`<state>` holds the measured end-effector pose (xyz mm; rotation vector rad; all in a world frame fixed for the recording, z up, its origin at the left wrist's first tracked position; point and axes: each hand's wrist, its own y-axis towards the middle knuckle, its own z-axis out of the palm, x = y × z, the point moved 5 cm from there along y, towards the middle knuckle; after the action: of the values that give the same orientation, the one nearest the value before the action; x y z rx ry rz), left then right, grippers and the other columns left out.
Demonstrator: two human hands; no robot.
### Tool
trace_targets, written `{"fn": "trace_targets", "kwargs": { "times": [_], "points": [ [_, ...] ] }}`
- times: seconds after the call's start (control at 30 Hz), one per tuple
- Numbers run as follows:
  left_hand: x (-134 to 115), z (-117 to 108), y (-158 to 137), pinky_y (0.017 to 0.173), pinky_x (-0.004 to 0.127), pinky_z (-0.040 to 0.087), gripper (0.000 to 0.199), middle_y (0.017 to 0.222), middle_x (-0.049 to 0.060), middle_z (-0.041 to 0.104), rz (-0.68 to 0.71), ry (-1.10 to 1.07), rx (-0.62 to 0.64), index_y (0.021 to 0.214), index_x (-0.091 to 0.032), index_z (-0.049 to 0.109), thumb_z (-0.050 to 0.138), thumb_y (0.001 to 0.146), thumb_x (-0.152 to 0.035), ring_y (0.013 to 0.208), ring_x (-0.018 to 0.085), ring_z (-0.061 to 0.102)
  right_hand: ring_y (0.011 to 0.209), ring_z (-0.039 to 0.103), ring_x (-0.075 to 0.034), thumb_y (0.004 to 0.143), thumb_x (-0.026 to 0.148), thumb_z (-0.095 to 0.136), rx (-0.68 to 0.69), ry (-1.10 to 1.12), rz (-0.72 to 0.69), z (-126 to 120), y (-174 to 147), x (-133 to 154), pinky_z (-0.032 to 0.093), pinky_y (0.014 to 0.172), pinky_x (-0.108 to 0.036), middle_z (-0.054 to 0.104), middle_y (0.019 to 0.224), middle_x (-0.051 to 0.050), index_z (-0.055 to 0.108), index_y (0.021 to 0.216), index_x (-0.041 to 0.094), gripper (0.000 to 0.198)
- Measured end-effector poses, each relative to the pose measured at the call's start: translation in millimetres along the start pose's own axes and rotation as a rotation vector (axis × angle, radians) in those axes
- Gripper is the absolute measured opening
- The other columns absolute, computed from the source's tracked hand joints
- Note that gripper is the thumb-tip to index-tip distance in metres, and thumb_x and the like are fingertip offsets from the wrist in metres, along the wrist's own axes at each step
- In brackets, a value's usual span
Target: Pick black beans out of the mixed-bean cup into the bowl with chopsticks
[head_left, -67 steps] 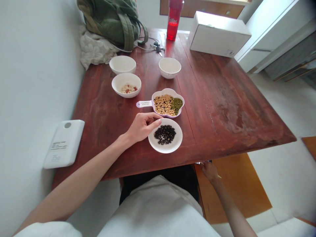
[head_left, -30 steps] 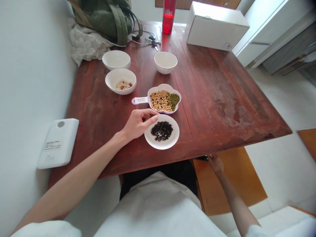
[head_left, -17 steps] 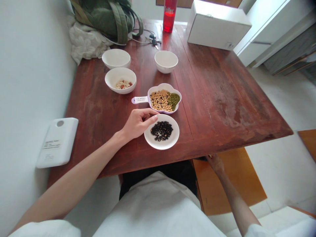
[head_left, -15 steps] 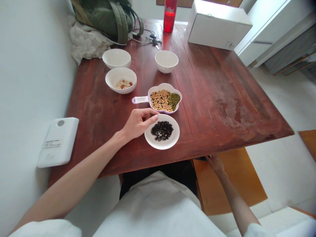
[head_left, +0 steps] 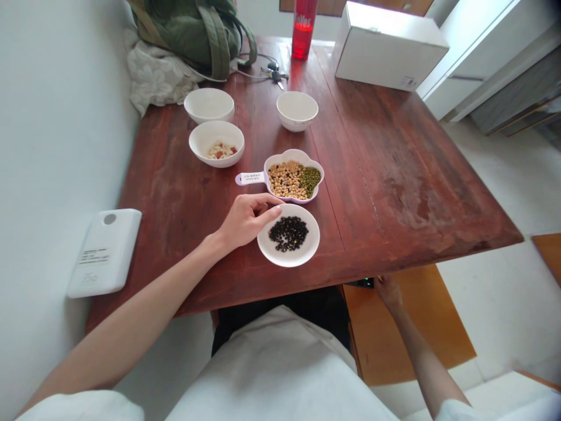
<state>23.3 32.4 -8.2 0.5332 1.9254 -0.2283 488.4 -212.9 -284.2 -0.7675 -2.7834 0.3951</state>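
My left hand (head_left: 245, 219) pinches the rim of a small white dish (head_left: 309, 251), thumb on top at its upper left edge. Black beans (head_left: 288, 234) lie heaped in the dish, which rests near the table's front edge. Just beyond it is a flower-shaped lilac and white tray (head_left: 252, 178) with a handle, holding yellow soybeans (head_left: 287, 180) mixed with a few dark beans, and green mung beans (head_left: 310, 178) in one lobe. Below the table edge, my right hand (head_left: 390, 292) is beside a dark device (head_left: 363, 283) with a green light; its fingers are mostly hidden.
On the reddish wooden table (head_left: 372, 164) stand a bowl with pale and reddish pieces (head_left: 217, 143) and two more white bowls, one of them a bowl (head_left: 297, 111) at centre. Farther back are a green bag (head_left: 193, 35), keys (head_left: 275, 73), a red bottle (head_left: 303, 29) and a white box (head_left: 388, 49).
My right hand has shifted slightly right, and the green light on the dark device now shows beside it. My left hand keeps its hold on the dish.
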Motion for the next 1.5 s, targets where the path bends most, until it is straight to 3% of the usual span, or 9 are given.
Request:
{"fn": "trace_targets", "kwargs": {
  "times": [0.1, 0.17, 0.3, 0.67, 0.8, 0.97, 1.07, 1.2, 1.5],
  "points": [
    [-0.2, -0.2, 0.1, 0.046, 0.021, 0.026, 0.030, 0.058, 0.000, 0.059, 0.006, 0.003, -0.002, 0.104, -0.013, 0.079, 0.067, 0.092, -0.038, 0.049, 0.008, 0.040, 0.087, 0.073, -0.028, 0.101, 0.048, 0.043, 0.042, -0.042, 0.045, 3.1, 2.0, -2.9, 0.058, 0.075, -0.042, 0.074, 0.103, -0.019, 0.068, 0.122, 0.012, 0.048],
    [-0.1, 0.2, 0.3, 0.046, 0.021, 0.026, 0.030, 0.058, 0.000, 0.060, 0.009, 0.002, 0.000, 0.104, -0.012, 0.079, 0.067, 0.092, -0.038, 0.049, 0.008, 0.041, 0.099, 0.073, -0.034, 0.100, 0.049, 0.042, 0.056, -0.053, 0.006, 2.1, 3.0, 1.3, 0.056, 0.082, -0.044, 0.072, 0.115, -0.025, 0.068, 0.124, 0.011, 0.051],
    [0.8, 0.7, 0.5, 0.046, 0.021, 0.027, 0.030, 0.063, 0.002, 0.064, 0.009, -0.009, -0.004, 0.104, -0.012, 0.078, 0.067, 0.091, -0.037, 0.050, 0.008, 0.042, 0.116, 0.068, -0.037, 0.096, 0.049, 0.050, 0.106, -0.064, -0.106, 1.4, 5.8, 14.1, 0.053, 0.093, -0.045, 0.067, 0.134, -0.022, 0.064, 0.133, 0.017, 0.051],
    [-2.0, 0.2, 0.1, 0.046, 0.020, 0.025, 0.029, 0.057, -0.001, 0.057, -0.003, -0.018, 0.000, 0.102, -0.012, 0.079, 0.067, 0.091, -0.037, 0.049, 0.007, 0.040, 0.116, 0.068, -0.038, 0.079, 0.038, 0.072, 0.276, -0.025, -0.259, 12.7, -1.8, 20.4, 0.052, 0.092, -0.042, 0.068, 0.132, -0.020, 0.059, 0.136, 0.020, 0.061],
    [-0.6, 0.4, 0.4, 0.047, 0.021, 0.027, 0.030, 0.060, 0.000, 0.060, 0.004, -0.003, 0.000, 0.101, -0.013, 0.079, 0.067, 0.091, -0.038, 0.050, 0.008, 0.041, 0.113, 0.069, -0.043, 0.075, 0.037, 0.075, 0.260, -0.015, -0.220, 10.3, -6.0, 24.2, 0.053, 0.086, -0.046, 0.067, 0.132, -0.022, 0.058, 0.133, 0.021, 0.062],
    [-0.7, -0.3, 0.3, 0.047, 0.021, 0.027, 0.031, 0.059, 0.000, 0.060, 0.020, 0.016, -0.004, 0.102, -0.013, 0.079, 0.065, 0.092, -0.039, 0.050, 0.008, 0.041, 0.100, 0.073, -0.040, 0.078, 0.056, 0.069, 0.205, 0.004, -0.104, 16.2, -30.5, 35.3, 0.055, 0.082, -0.047, 0.062, 0.137, -0.020, 0.039, 0.143, 0.024, 0.078],
    [-1.7, 0.2, -0.4, 0.047, 0.021, 0.027, 0.031, 0.060, 0.001, 0.061, 0.019, 0.015, 0.001, 0.102, -0.013, 0.079, 0.065, 0.092, -0.039, 0.050, 0.008, 0.041, 0.100, 0.073, -0.039, 0.083, 0.065, 0.057, 0.168, -0.016, -0.001, 25.2, -50.3, 41.6, 0.056, 0.084, -0.049, 0.063, 0.133, -0.019, 0.045, 0.134, 0.020, 0.069],
    [-2.3, 0.9, -1.0, 0.047, 0.021, 0.027, 0.031, 0.059, 0.000, 0.060, 0.015, 0.004, 0.002, 0.102, -0.013, 0.079, 0.064, 0.092, -0.038, 0.050, 0.008, 0.041, 0.099, 0.074, -0.040, 0.082, 0.073, 0.051, 0.164, -0.048, 0.084, 32.6, -64.3, 46.2, 0.056, 0.082, -0.050, 0.063, 0.129, -0.021, 0.047, 0.131, 0.017, 0.074],
    [-0.7, 0.6, -1.3, 0.047, 0.021, 0.028, 0.031, 0.061, 0.001, 0.062, 0.005, 0.014, 0.000, 0.102, -0.014, 0.079, 0.064, 0.092, -0.039, 0.050, 0.008, 0.041, 0.109, 0.072, -0.038, 0.084, 0.069, 0.050, 0.210, 0.018, 0.017, 19.9, -51.7, 43.0, 0.054, 0.089, -0.046, 0.071, 0.121, -0.019, 0.059, 0.127, 0.018, 0.067]
  ]
}}
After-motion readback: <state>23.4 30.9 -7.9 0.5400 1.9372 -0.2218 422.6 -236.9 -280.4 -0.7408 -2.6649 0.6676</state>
